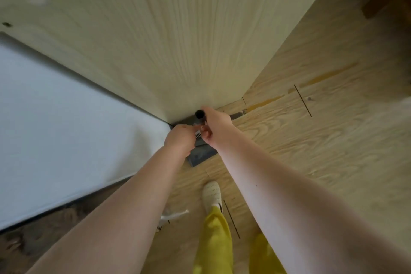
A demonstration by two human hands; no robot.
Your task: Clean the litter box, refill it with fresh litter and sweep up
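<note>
I look straight down a black handle [199, 114] that stands upright at the foot of a pale wooden panel. My right hand [216, 125] grips this handle just below its round top. Below it on the floor sits a grey dustpan [201, 156] with a pale toothed comb [198, 134] on its upper edge. My left hand [180, 140] is curled at the dustpan's upper edge beside the comb, with its fingertips next to my right hand. What lies under its fingers is hidden. No litter box is in view.
The pale wooden panel [178, 40] fills the upper middle, and a white wall [55, 129] runs along the left. Light wood floor [311, 140] spreads to the right. My foot in a white shoe [211, 193] stands just behind the dustpan. A dark mat [44, 229] lies at lower left.
</note>
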